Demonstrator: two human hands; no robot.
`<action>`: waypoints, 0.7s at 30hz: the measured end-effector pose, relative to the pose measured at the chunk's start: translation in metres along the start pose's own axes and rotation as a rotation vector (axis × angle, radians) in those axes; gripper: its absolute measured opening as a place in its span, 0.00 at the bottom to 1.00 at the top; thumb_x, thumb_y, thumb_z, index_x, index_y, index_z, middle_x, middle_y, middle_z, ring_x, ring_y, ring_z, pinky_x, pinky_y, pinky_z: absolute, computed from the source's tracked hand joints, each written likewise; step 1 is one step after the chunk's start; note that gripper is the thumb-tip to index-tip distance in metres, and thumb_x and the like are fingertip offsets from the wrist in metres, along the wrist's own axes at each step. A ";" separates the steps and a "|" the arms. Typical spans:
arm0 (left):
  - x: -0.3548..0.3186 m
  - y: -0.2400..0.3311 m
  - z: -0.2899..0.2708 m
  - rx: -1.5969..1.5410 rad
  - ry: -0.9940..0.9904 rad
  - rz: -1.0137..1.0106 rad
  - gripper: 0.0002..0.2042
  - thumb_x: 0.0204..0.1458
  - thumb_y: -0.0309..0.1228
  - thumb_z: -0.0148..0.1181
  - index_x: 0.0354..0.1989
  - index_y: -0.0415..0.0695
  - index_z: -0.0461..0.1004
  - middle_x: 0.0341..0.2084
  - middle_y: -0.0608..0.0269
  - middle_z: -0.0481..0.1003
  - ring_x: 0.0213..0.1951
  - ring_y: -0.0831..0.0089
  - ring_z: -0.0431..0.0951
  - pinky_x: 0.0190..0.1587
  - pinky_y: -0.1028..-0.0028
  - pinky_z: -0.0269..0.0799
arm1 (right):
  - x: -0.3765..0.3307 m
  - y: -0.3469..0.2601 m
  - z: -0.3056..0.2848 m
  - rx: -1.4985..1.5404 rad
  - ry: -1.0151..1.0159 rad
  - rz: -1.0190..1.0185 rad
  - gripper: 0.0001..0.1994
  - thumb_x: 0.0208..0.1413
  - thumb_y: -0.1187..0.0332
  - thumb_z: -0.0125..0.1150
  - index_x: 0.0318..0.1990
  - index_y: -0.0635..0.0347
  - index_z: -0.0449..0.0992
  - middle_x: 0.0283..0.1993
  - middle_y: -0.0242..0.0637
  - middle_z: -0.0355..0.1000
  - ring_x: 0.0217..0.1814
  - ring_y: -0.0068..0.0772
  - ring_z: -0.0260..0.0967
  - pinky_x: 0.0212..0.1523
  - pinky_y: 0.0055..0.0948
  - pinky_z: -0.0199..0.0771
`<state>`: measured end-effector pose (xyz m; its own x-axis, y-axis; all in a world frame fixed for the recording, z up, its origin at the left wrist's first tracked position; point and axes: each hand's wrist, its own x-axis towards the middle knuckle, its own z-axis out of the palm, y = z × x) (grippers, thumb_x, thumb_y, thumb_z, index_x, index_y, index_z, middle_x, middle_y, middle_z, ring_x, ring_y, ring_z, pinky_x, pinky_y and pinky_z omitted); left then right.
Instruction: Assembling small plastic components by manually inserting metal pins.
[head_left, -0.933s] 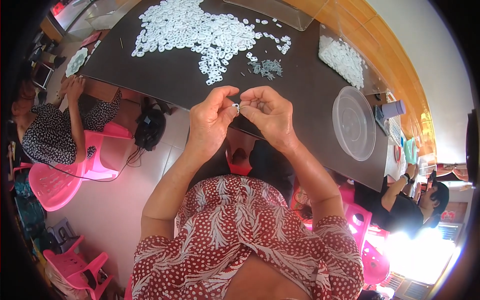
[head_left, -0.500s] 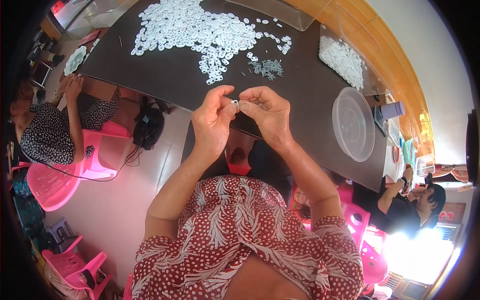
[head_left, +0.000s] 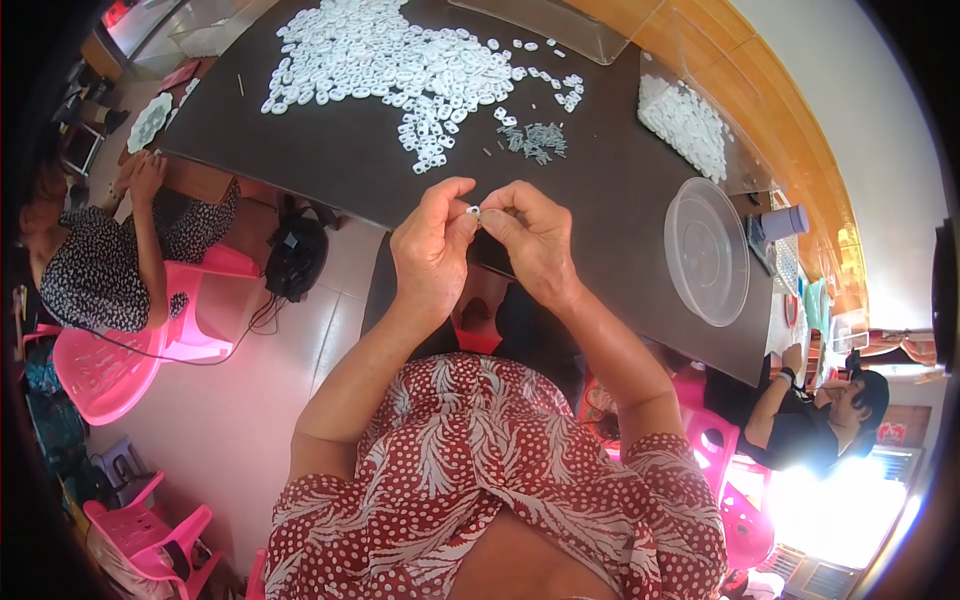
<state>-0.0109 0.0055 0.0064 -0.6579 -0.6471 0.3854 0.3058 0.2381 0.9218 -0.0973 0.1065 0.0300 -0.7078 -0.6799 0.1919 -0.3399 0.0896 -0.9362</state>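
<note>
Just over the near edge of the dark table (head_left: 330, 165), my left hand (head_left: 432, 248) pinches a small white plastic piece (head_left: 473, 211) between thumb and forefinger. Thumb and forefinger of my right hand (head_left: 532, 238) close against the same piece from the other side; whatever they grip is too small to make out. Beyond my hands lies a wide heap of white oval plastic pieces with holes (head_left: 390, 60). To its right is a little pile of short grey pins (head_left: 537, 140), with a few white pieces scattered behind it.
On the right stand a clear bin of white pieces (head_left: 685, 125), a round clear lid (head_left: 707, 252) and a purple cup (head_left: 785, 222). A clear tray (head_left: 560, 22) is at the back. People sit at left (head_left: 100, 255) and right (head_left: 820, 415), near pink chairs (head_left: 110, 365).
Both hands have dropped slightly toward me, still pinched together at the white piece. At the right, the other person's arm has shifted.
</note>
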 end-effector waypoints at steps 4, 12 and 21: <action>0.000 -0.001 -0.001 0.077 -0.017 0.001 0.16 0.47 0.14 0.55 0.45 0.41 0.70 0.22 0.65 0.71 0.26 0.79 0.71 0.31 0.79 0.69 | 0.002 -0.003 0.001 -0.019 0.037 -0.037 0.02 0.46 0.77 0.58 0.28 0.65 0.72 0.27 0.38 0.68 0.30 0.30 0.66 0.33 0.28 0.66; 0.014 -0.005 0.009 -0.268 -0.056 -0.223 0.10 0.53 0.19 0.53 0.43 0.40 0.74 0.29 0.68 0.72 0.28 0.83 0.71 0.29 0.83 0.67 | 0.038 -0.013 -0.037 -0.274 0.083 -0.182 0.05 0.46 0.75 0.58 0.32 0.65 0.76 0.30 0.40 0.72 0.34 0.34 0.71 0.36 0.28 0.68; 0.016 -0.017 0.009 -0.392 -0.049 -0.256 0.08 0.54 0.21 0.52 0.40 0.37 0.75 0.29 0.67 0.72 0.28 0.84 0.70 0.28 0.84 0.65 | 0.138 0.031 -0.066 -0.513 0.124 -0.152 0.06 0.44 0.72 0.59 0.31 0.61 0.78 0.28 0.43 0.75 0.31 0.40 0.72 0.35 0.34 0.70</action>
<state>-0.0326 -0.0022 -0.0026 -0.7751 -0.6118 0.1578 0.3602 -0.2226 0.9060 -0.2462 0.0633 0.0463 -0.6842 -0.6247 0.3763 -0.6805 0.3613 -0.6375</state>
